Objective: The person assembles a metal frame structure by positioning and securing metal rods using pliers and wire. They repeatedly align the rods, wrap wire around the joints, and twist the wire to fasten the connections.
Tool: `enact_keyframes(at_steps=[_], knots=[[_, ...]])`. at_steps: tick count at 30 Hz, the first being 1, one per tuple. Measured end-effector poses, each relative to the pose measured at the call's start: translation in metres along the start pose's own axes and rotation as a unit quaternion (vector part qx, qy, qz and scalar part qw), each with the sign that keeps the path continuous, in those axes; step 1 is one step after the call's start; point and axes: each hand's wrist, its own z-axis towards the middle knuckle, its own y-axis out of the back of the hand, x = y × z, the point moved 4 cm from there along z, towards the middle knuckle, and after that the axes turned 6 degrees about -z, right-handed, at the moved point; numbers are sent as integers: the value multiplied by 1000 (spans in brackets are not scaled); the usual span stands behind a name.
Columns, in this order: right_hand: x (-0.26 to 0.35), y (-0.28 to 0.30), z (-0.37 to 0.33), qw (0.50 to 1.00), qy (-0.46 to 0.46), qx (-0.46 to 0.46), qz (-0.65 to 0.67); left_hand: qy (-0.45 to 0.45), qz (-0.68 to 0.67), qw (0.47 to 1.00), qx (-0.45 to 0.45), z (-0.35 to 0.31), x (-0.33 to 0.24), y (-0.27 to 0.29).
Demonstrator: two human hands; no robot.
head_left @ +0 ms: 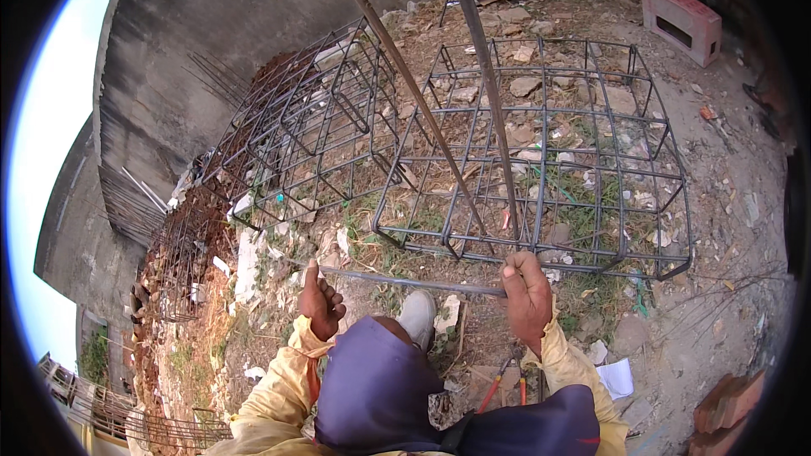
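The right hand (528, 291) is gripping the steel rod (405, 279) at the rod's right visible end; the left hand (321, 304) is presenting curled fingers and a raised thumb beside the rod, and whether it is gripping cannot be told; the rod is running crosswise between the hands, beyond the grey shoe (417, 318) and near the closest edge of the reinforcement cage (541, 152); if the left hand is bearing no load, a one-ended hold could cause the rod to swing or drop toward the shoe; loose rubble (246, 266) could be undermining footing, causing a stumble against the cage.
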Motion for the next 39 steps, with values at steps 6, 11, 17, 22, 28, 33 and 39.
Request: enact_keyframes(at_steps=[6,11,17,22,28,33,39], knots=[[-4,-6,-8,998,6,43,-50,125,-235,959,98,26,42,-11],[-13,-13,-15,994,7,51,100,-12,-344,925,160,33,12,-2],[-25,-29,-19,977,69,13,199,-213,-406,846,273,-18,-101,-57],[-58,5,-27,975,-12,-65,214,-247,-370,826,345,-18,-211,-69],[-108,30,-74,938,-123,-218,241,-273,-304,800,438,5,-316,-147],[-124,22,-107,928,-161,-255,221,-283,-295,804,431,16,-339,-261],[-128,24,-126,917,-186,-311,164,-183,-289,815,468,43,-288,-375]])
